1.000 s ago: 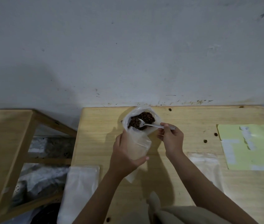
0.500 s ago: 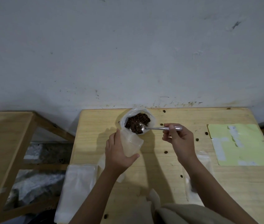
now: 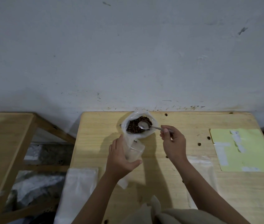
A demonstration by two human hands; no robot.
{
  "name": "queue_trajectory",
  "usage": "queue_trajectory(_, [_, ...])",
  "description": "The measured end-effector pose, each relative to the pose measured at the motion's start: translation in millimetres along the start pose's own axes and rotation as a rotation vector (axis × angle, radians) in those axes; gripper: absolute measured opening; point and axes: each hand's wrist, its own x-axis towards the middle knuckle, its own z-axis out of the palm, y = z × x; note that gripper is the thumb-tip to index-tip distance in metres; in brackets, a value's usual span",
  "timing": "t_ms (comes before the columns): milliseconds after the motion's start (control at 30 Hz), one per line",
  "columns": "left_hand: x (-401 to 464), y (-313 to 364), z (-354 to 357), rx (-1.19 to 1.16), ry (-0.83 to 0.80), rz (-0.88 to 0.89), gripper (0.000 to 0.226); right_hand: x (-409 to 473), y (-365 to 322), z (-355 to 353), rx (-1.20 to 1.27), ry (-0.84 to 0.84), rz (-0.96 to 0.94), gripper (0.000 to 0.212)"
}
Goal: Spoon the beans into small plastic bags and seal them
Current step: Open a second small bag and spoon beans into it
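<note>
Holding small bag (image 3: 133, 151) left hand (image 3: 120, 160) | spoon (image 3: 144, 125) right hand (image 3: 174, 143) over beans (image 3: 133, 126)

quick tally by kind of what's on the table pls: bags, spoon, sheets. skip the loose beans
Open bag of beans: 1
Small clear bag, held in the left hand: 1
Flat plastic bags lying on the table: 2
Metal spoon, held in the right hand: 1
Yellow-green sheet: 1
Total: 6
</note>
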Motion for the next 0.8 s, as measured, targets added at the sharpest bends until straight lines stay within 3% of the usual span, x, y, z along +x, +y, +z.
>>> queue_trajectory(133, [8.3,-1.1,2.3,-0.005,-0.026,0.012,0.117,4.9,9.1,21.7,-0.069,-0.042,0.078,0.016])
queue_trajectory(267, [14.8,0.2,4.1,-0.012,-0.025,0.028,0.116,14.9,14.0,36.6,0.148,0.024,0.382,0.022])
queue_trajectory(367, [15.6,-2.3,5.7,0.025,-0.013,0.048,0.116,15.9,11.3,38.6,0.286,0.069,0.493,0.024])
queue_trajectory(533, [13.5,-3.6,5.6,0.035,-0.014,0.037,0.115,14.9,8.6,32.2,0.377,0.102,0.517,0.024])
queue_trajectory(800, [6.5,-6.4,0.6,0.084,0.02,-0.025,0.116,9.1,-4.8,3.8,0.394,0.028,0.38,0.023])
